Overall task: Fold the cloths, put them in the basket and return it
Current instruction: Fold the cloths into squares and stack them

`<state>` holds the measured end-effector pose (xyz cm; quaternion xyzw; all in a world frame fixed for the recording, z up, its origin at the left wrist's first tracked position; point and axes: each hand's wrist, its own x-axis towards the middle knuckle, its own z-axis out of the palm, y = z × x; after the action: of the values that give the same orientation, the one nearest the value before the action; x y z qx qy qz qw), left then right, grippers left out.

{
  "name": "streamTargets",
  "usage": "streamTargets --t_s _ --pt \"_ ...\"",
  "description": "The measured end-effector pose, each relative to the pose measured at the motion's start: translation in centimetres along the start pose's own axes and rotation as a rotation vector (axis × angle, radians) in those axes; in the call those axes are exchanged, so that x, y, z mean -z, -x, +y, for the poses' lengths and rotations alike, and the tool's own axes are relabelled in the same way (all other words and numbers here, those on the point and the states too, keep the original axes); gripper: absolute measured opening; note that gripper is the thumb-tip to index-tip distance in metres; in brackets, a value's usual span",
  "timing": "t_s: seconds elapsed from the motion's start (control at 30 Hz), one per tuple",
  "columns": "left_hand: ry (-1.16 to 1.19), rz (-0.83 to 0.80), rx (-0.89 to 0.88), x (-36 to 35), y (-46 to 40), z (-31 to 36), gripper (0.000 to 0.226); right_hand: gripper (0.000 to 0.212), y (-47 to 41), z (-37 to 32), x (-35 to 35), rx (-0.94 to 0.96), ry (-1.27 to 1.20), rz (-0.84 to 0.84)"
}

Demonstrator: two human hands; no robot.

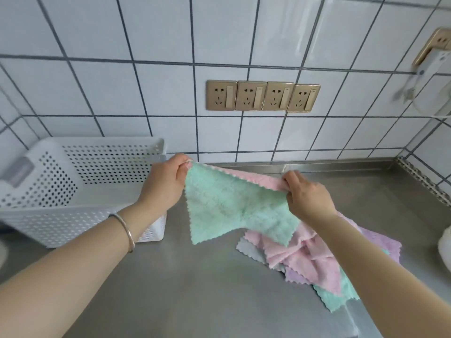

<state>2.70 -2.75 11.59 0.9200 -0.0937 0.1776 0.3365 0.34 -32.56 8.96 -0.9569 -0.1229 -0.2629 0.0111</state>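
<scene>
Cloths are mostly lying unfolded in a heap on the steel counter, so little is done. Left hand and right hand are each pinching a top corner of the green-and-pink cloth, lifting it. Basket is waiting beside (apparently holding nothing).

Reaching forward with both bare forearms, left hand pinching closed at upper left, right hand pinching closed a little lower, knuckles up, wrists apart.
</scene>
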Motion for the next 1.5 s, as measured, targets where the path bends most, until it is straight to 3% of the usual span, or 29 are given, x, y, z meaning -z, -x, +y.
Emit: streamTargets --t_s 0.2,0.3,0.37,0.47,0.57,0.7,0.93,1.0,1.1,1.17,1.33,1.5 --pt "0.002 0.13 -0.032 5.7 1.4 -1.3 0.022 0.038 -1.3 -3.3 1.9 0.024 -0.007 0.12" --pt "-0.016 0.083 -0.046 6.7 4.4 -3.5 0.02 0.042 1.1 -4.9 1.5 0.033 -0.035 0.061" --pt "-0.003 -0.048 -0.036 6.3 7.4 -5.9 0.022 0.039 3.8 -6.2 0.7 0.044 -0.026 -0.068" --pt "0.031 -0.319 0.02 4.9 12.3 -9.1 0.036 0.031 8.3 -9.3 -0.7 -0.082 -0.104 -0.464" --pt "0.061 -0.568 0.149 3.4 16.5 -11.9 0.018 0.034 12.6 -11.4 -2.7 -0.164 -0.141 -0.726" --pt "0.121 -0.72 0.275 2.3 20.7 -14.3 0.022 0.029 16.4 -12.5 -4.2 -0.324 -0.308 -1.021" --pt "0.06 -1.014 0.347 1.2 23.3 -15.7 0.028 0.021 18.6 -12.2 -4.3 -0.262 -0.346 -1.349" --pt "0.056 -1.057 0.404 1.0 23.5 -15.8 0.032 0.029 18.6 -11.8 -4.4 -0.28 -0.372 -1.408" --pt "0.105 -1.028 0.515 0.5 23.2 -15.9 0.029 0.032 18.2 -11.1 -4.6 -0.39 -0.442 -1.407" --pt "0.161 -0.927 0.599 -0.2 22.5 -15.9 0.025 0.027 17.6 -10.5 -5.0 -0.469 -0.494 -1.355" --pt "0.211 -0.643 0.741 -2.8 20.7 -16.6 0.025 0.038 16.4 -9.9 -6.8 -0.773 -0.667 -1.1" --pt "0.023 -0.555 0.755 -5.2 19.5 -17.4 0.023 0.028 14.8 -10.0 -9.1 -0.895 -0.723 -0.942"
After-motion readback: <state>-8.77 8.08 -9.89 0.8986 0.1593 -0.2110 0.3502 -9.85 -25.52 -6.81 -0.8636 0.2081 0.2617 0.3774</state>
